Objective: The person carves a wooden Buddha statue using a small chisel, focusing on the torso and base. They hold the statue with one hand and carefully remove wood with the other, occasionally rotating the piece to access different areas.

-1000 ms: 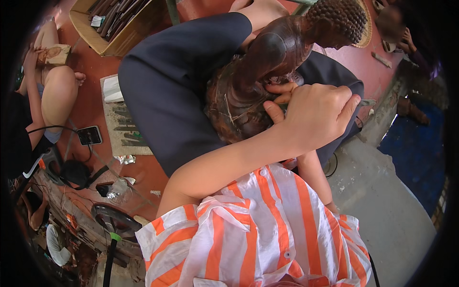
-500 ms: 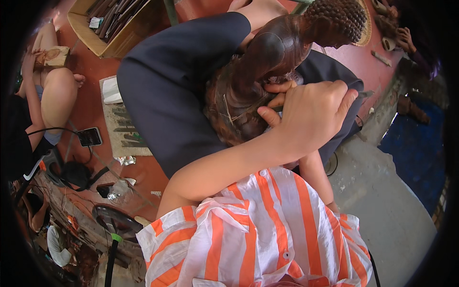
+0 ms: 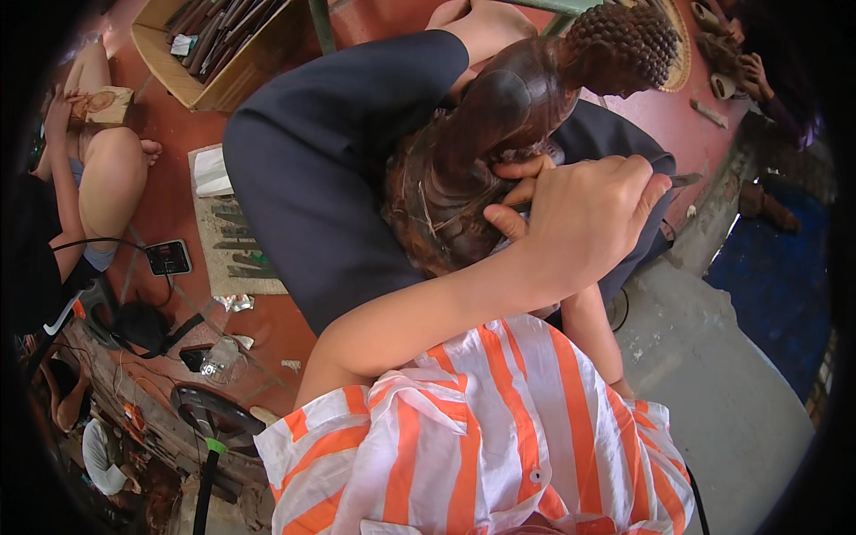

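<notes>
A dark brown wooden statue [image 3: 499, 116] of a figure with a knobbly curled head leans across my lap. My left hand [image 3: 588, 209] reaches across from the left, its fist closed round a slim grey carving tool [image 3: 685, 179] whose end pokes out on the right. Below it, my right hand [image 3: 522, 192] is mostly hidden. Its thumb and fingers show bent against the statue's front and appear to pinch the tool's other end. That working end cannot be made out.
On the left lies a mat [image 3: 232, 241] with several dark tools. A cardboard box [image 3: 183, 85] of tools stands beyond. A phone [image 3: 168, 257] and a plastic bottle [image 3: 223, 359] lie on the tiles. Other people sit left and far right, one near a carved wood block [image 3: 109, 105].
My left fist has shifted slightly, and the tool's protruding end with it. Both hands stay at the same part of the statue. The whole view has moved a little.
</notes>
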Demonstrator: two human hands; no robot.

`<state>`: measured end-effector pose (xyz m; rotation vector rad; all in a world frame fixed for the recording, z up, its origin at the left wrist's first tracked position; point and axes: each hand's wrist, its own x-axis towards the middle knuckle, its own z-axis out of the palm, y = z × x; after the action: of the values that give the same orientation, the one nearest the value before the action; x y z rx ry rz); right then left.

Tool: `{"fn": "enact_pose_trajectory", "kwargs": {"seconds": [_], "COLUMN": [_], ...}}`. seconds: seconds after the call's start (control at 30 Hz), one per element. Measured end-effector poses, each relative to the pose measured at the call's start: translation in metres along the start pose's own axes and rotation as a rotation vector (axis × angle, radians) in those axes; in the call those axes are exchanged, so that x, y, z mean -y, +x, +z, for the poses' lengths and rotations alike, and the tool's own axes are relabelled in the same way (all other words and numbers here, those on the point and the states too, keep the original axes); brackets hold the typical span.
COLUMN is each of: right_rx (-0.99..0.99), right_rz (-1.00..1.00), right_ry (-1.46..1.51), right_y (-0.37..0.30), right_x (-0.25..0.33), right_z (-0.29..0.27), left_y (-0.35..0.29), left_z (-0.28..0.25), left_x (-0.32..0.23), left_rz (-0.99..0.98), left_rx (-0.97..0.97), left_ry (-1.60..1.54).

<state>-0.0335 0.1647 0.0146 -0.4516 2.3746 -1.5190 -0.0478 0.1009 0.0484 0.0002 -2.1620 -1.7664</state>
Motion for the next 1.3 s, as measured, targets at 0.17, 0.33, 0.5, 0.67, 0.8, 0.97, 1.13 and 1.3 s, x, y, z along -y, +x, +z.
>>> {"fn": "enact_pose_trajectory", "kwargs": {"seconds": [0.17, 0.33, 0.5, 0.67, 0.8, 0.97, 1.13, 1.3], "right_rx": [0.029, 0.008, -0.008, 0.017, -0.018, 0.025, -0.007, 0.033], "right_rz": [-0.021, 0.119, -0.053, 0.084, -0.028, -0.019, -0.091, 0.057], "right_ry": [-0.189, 0.108, -0.063, 0.043, -0.071, -0.083, -0.11, 0.009], "right_y": [0.001, -0.002, 0.0, -0.003, 0.001, -0.001, 0.003, 0.001], "right_x": [-0.013, 0.009, -0.019, 0.002, -0.016, 0.003, -0.016, -0.003], "right_z": [-0.008, 0.002, -0.005, 0.0, -0.003, 0.0, -0.002, -0.002], "left_y": [0.001, -0.002, 0.002, -0.003, 0.002, -0.006, 0.001, -0.001], "left_z": [0.011, 0.0, 0.015, 0.003, 0.013, 0.003, 0.011, 0.008], "left_x": [0.01, 0.0, 0.008, 0.003, 0.012, 0.004, 0.009, 0.01], "left_rz": [0.055, 0.035, 0.074, 0.033, 0.1, 0.054, 0.075, 0.036], "left_rx": [-0.02, -0.068, -0.041, -0.041, -0.014, -0.029, 0.036, -0.01], "left_ry": [-0.048, 0.072, -0.101, 0.0, -0.068, 0.023, -0.04, 0.008]}}
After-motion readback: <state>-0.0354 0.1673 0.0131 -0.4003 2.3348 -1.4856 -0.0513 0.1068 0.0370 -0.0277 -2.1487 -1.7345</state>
